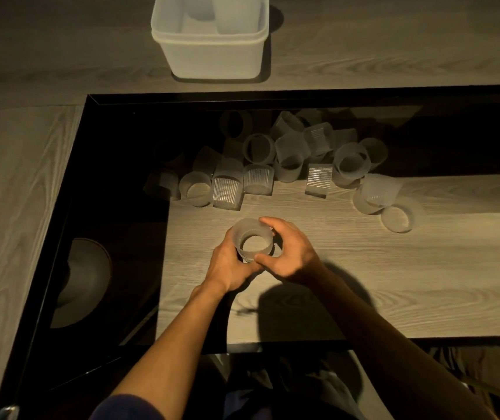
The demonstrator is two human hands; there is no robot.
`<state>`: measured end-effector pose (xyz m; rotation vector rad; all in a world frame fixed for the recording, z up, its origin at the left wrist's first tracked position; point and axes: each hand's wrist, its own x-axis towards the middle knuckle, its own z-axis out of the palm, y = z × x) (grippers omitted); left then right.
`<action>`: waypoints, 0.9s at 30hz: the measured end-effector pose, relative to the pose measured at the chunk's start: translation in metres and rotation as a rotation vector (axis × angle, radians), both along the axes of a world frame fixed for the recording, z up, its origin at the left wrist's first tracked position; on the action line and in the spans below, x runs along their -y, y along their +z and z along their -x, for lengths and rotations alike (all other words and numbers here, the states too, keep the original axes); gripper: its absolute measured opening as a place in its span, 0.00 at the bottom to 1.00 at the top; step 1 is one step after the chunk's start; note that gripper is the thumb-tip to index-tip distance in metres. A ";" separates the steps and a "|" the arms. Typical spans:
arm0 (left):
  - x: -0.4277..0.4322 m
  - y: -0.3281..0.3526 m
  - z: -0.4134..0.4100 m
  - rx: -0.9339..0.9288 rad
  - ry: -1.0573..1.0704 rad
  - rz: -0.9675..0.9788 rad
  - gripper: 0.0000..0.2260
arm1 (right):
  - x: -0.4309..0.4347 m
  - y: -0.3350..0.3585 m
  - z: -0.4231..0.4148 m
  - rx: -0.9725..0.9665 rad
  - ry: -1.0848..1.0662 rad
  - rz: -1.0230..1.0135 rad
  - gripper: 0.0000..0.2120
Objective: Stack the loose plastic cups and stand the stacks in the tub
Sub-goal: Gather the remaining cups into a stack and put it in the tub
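The left hand (230, 263) and right hand (292, 253) both curl their fingers around one stack (253, 237), which stands upright with its mouth up. The loose cups (288, 159) lie straight ahead, between the stack and the tub (212, 60).

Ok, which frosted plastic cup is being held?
The frosted plastic cup nearest the camera, gripped between the left hand and right hand; the others lie untouched.
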<state>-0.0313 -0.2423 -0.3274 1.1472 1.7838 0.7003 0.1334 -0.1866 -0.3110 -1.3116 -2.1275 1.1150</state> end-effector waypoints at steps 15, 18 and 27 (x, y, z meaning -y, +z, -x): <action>-0.013 -0.001 -0.018 -0.039 -0.055 -0.018 0.39 | -0.010 -0.006 -0.035 0.298 0.105 0.218 0.51; -0.021 0.001 -0.031 -0.026 -0.074 -0.026 0.39 | -0.020 0.002 -0.053 0.077 -0.383 0.156 0.34; -0.038 0.002 -0.064 -0.036 -0.174 0.004 0.40 | -0.074 0.023 -0.120 0.054 -1.082 -0.073 0.29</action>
